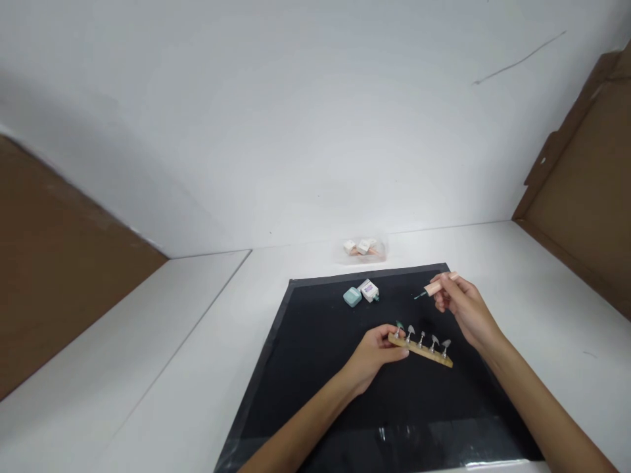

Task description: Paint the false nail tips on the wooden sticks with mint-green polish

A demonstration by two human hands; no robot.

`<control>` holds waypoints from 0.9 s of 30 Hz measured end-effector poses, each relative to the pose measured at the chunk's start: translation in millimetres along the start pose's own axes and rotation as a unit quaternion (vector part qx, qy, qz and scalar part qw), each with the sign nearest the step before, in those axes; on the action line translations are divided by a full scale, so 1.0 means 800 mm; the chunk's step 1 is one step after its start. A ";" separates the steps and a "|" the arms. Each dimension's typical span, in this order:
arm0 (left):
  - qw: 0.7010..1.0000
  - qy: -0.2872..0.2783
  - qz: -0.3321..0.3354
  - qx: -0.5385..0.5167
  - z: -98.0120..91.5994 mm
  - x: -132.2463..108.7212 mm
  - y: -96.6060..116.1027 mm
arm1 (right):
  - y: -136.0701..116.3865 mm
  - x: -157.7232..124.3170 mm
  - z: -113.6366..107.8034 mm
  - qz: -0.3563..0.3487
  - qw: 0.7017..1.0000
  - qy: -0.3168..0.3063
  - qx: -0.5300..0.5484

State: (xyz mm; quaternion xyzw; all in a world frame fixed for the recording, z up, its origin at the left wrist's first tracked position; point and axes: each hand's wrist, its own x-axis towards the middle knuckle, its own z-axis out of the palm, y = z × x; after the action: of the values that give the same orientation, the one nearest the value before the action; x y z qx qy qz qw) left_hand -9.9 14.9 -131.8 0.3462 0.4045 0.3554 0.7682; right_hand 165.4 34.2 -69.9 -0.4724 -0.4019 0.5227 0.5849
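My left hand (pixel 377 355) grips the left end of a wooden strip (pixel 426 353) between thumb and fingers, above the black mat. Several small metal stands rise from the strip, most topped with nail tips; the leftmost tip (pixel 399 325) is green and others look clear. Between the fingers of my right hand (pixel 463 303) is a brush with a pale pink handle (pixel 434 287). Its green-coated bristles (pixel 420 295) point left, apart from the strip. Behind my left hand, a teal square piece (pixel 352 297) lies beside a white bottle (pixel 369 290) with a purple label.
A clear tray (pixel 362 258) with white-and-pink bottles sits behind the black mat (pixel 310 341) on the white table (pixel 217 348). Brown cardboard panels stand at the left (pixel 64 263) and right (pixel 586 190). A white wall rises at the back.
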 end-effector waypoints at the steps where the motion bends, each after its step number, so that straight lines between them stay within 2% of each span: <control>1: 1.000 0.009 0.004 -0.006 0.003 0.002 -0.001 | 0.000 0.000 0.000 -0.001 1.000 0.000 0.003; 7: 0.998 0.035 0.010 -0.050 0.012 0.005 -0.003 | -0.001 0.000 0.000 0.002 1.000 0.002 0.015; 12: 0.999 0.001 -0.035 -0.029 0.020 0.001 0.004 | -0.004 -0.002 0.002 -0.002 1.000 0.004 0.019; 17: 0.996 -0.023 -0.060 -0.061 0.035 0.000 -0.001 | -0.008 -0.002 -0.001 -0.003 1.000 0.006 0.020; 22: 0.995 -0.001 -0.007 -0.098 0.049 0.003 -0.013 | -0.012 -0.004 -0.003 -0.015 1.000 0.000 0.012; 27: 0.984 0.036 0.028 -0.171 0.041 0.002 0.001 | -0.015 -0.009 -0.003 -0.046 0.999 -0.019 0.001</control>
State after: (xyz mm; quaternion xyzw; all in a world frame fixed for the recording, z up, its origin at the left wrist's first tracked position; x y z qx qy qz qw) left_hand 18.6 8.5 -117.3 0.2082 0.3550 0.4528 0.7910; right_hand 169.4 27.0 -58.6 -0.4429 -0.4340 0.5048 0.6005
